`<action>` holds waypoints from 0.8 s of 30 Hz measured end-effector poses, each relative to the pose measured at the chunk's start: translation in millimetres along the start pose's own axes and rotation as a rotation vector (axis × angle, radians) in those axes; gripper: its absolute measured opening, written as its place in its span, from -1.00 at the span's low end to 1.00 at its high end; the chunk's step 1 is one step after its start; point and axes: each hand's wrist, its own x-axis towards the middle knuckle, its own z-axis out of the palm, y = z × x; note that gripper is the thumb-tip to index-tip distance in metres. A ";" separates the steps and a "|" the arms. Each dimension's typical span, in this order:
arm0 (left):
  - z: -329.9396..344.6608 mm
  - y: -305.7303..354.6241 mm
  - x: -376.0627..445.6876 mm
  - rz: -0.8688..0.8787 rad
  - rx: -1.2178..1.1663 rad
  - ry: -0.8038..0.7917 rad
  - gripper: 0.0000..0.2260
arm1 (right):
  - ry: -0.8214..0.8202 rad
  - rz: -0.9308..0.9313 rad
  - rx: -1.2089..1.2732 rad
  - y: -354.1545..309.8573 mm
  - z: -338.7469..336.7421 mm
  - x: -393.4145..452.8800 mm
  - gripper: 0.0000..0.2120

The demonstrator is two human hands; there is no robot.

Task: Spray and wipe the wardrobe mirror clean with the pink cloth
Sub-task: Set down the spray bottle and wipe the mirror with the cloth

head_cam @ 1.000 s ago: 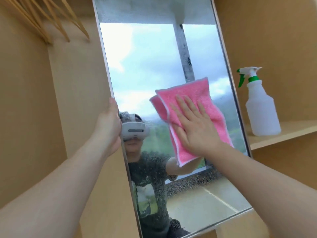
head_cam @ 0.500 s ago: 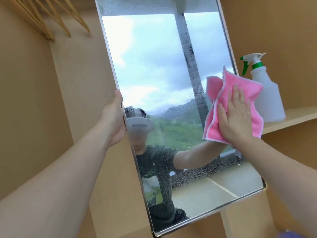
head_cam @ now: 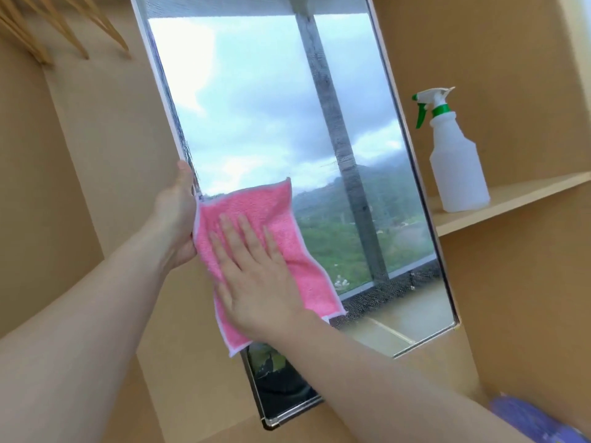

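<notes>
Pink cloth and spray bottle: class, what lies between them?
In the head view, between the pink cloth and the spray bottle lies bare mirror glass, then its right edge.

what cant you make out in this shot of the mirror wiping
Head view, the only one:
- Mirror: its top edge is cut off by the frame; the glass behind the pink cloth is covered.
- Left hand: fingers hidden behind the mirror's edge.
- Spray bottle: liquid level unreadable through the cloudy plastic.
- Purple object: blurred and cut off at the bottom right corner.
</notes>
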 end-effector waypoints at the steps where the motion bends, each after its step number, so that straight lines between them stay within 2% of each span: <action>1: 0.9 -0.3 -0.2 0.012 -0.008 0.006 -0.58 | 0.027 -0.008 0.010 3.3 0.3 -1.0 -0.46; 10: -4.7 -10.6 21.4 0.035 -0.028 0.073 -0.46 | 0.085 -0.153 -0.080 48.4 1.8 -21.2 -0.47; 13: -4.5 -10.6 22.8 0.052 -0.002 0.083 -0.34 | 0.050 -0.158 -0.099 71.2 -1.4 -29.1 -0.48; 15: -3.9 -11.9 24.2 0.043 0.016 0.094 -0.36 | 0.041 -0.127 -0.108 90.7 -5.1 -35.6 -0.47; 18: 1.2 -12.5 17.3 0.052 0.032 0.082 -0.44 | 0.054 0.011 -0.116 131.8 -13.2 -49.2 -0.48; 21: 2.6 -9.8 10.1 0.042 0.019 0.075 -0.56 | 0.096 0.264 -0.044 178.7 -22.0 -65.3 -0.46; 24: 2.0 -6.6 5.0 0.021 0.033 0.073 -0.57 | 0.075 0.436 -0.010 203.7 -24.2 -81.8 -0.44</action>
